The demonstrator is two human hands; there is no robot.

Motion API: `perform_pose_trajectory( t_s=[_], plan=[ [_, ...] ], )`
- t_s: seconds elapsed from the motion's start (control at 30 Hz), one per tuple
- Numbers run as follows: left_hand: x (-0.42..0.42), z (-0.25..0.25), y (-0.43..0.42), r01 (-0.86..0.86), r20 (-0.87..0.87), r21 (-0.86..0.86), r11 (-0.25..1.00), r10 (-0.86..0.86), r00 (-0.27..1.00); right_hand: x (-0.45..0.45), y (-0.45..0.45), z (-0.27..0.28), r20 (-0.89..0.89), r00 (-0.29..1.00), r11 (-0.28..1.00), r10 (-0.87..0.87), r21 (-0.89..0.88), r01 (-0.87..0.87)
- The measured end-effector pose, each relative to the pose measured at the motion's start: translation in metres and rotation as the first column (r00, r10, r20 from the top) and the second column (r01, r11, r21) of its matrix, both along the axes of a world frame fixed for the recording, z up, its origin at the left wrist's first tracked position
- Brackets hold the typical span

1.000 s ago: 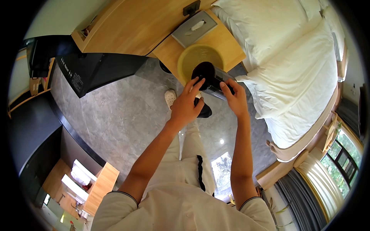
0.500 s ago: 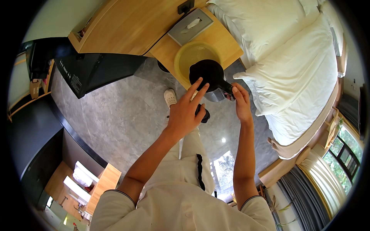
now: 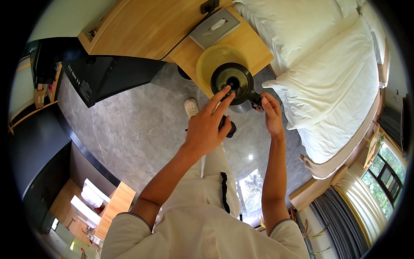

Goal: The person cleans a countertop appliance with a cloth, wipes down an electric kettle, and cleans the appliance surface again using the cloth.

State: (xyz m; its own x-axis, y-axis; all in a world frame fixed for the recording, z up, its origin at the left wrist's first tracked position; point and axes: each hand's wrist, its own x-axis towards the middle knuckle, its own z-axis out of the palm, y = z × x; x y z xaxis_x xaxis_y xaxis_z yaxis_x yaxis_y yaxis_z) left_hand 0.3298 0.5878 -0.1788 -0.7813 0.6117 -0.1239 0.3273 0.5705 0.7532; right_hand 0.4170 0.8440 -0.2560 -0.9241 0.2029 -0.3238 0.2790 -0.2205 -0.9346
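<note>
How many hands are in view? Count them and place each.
2: the left hand, with fingers over the dark jug; the right hand, gripping its handle. No others show.

Free room over grey floor (image 3: 142,116), yellow basin (image 3: 208,65) an obstacle beyond kettle (image 3: 241,76).

Left hand (image 3: 205,128), right hand (image 3: 272,113): two in all. Short sleeves (image 3: 131,228): two. Kettle (image 3: 243,86): one, carrying one handle (image 3: 255,99). Yellow basin (image 3: 206,69): one. Tissue box (image 3: 222,32): one, one tuft of tissue (image 3: 215,26) in slot. Counter (image 3: 258,54) beneath basin and box: one. Black socket (image 3: 209,6): one. Bed (image 3: 332,112): one. Window (image 3: 384,177) at right: one. Curtains (image 3: 338,218): two, one grey, one white. Pale clog (image 3: 191,107): one plainly seen.
</note>
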Motion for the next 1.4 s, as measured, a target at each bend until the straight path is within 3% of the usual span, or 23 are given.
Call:
perform_pose_trajectory(
  t_s=[0.07, 0.2, 0.3, 0.37, 0.47, 0.53, 0.57, 0.63, 0.73, 0.8, 0.9, 0.97, 1.13, 1.33, 1.37, 1.4],
  plan=[
    [-0.002, -0.003, 0.0, -0.022, -0.108, 0.091, 0.996, 0.031, 0.994, 0.003, 0.004, -0.003, -0.001, 1.0, 1.0, 0.017, 0.006, -0.017],
    [-0.005, 0.01, -0.001, -0.068, -0.104, 0.13, 0.989, 0.082, 0.991, 0.005, 0.005, -0.004, -0.01, 1.0, 1.0, 0.013, -0.004, -0.013],
    [-0.003, 0.014, 0.0, -0.055, -0.263, 0.294, 0.954, 0.136, 0.955, 0.01, 0.004, -0.005, -0.008, 0.999, 0.998, -0.039, -0.04, 0.038],
    [0.007, 0.027, 0.002, 0.023, -0.124, 0.276, 0.961, 0.012, 0.992, 0.014, 0.007, -0.005, -0.003, 0.997, 0.995, -0.073, -0.075, 0.073],
    [0.021, 0.021, 0.009, -0.123, -0.1, 0.404, 0.907, 0.178, 0.979, 0.015, 0.009, 0.0, -0.019, 0.997, 0.99, -0.079, -0.115, 0.076],
    [0.02, 0.021, 0.01, -0.196, -0.036, 0.387, 0.901, 0.227, 0.973, 0.018, 0.01, 0.002, 0.049, 0.984, 0.971, -0.172, -0.159, 0.178],
    [0.018, 0.016, 0.012, -0.163, -0.064, 0.434, 0.886, 0.211, 0.975, 0.019, 0.014, 0.001, 0.052, 0.984, 0.971, -0.171, -0.159, 0.177],
    [0.019, 0.025, 0.013, -0.096, -0.109, 0.439, 0.893, 0.159, 0.981, 0.018, 0.024, -0.001, -0.062, 0.998, 0.979, -0.013, -0.202, 0.0],
    [0.03, 0.035, 0.016, -0.038, -0.02, 0.466, 0.884, 0.054, 0.998, 0.02, 0.022, 0.005, -0.029, 0.997, 0.976, -0.065, -0.21, 0.057],
    [0.041, 0.049, 0.012, -0.085, 0.048, 0.384, 0.919, 0.072, 0.996, 0.024, 0.025, 0.007, -0.03, 0.995, 0.968, -0.091, -0.236, 0.081],
    [0.048, 0.052, 0.016, -0.165, -0.015, 0.417, 0.894, 0.188, 0.982, 0.039, 0.032, 0.007, -0.031, 0.99, 0.952, -0.139, -0.278, 0.125],
    [0.051, 0.049, 0.021, -0.01, -0.132, 0.521, 0.853, 0.093, 0.987, 0.052, 0.041, 0.002, -0.034, 0.984, 0.945, -0.173, -0.289, 0.156],
    [0.06, 0.066, 0.029, 0.047, -0.202, 0.551, 0.833, 0.079, 0.976, 0.068, 0.059, -0.001, -0.093, 0.971, 0.915, -0.22, -0.364, 0.173],
    [0.068, 0.084, 0.034, 0.125, -0.288, 0.478, 0.87, 0.021, 0.957, 0.067, 0.058, -0.004, -0.144, 0.985, 0.842, -0.09, -0.54, -0.002],
    [0.069, 0.084, 0.034, 0.125, -0.288, 0.479, 0.869, 0.021, 0.958, 0.074, 0.058, -0.035, -0.67, 0.735, 0.979, 0.106, 0.198, 0.04],
    [0.071, 0.082, 0.035, 0.134, -0.304, 0.468, 0.873, 0.017, 0.952, 0.088, 0.065, -0.053, -0.669, 0.736, 0.979, 0.106, 0.2, 0.04]
  ],
)
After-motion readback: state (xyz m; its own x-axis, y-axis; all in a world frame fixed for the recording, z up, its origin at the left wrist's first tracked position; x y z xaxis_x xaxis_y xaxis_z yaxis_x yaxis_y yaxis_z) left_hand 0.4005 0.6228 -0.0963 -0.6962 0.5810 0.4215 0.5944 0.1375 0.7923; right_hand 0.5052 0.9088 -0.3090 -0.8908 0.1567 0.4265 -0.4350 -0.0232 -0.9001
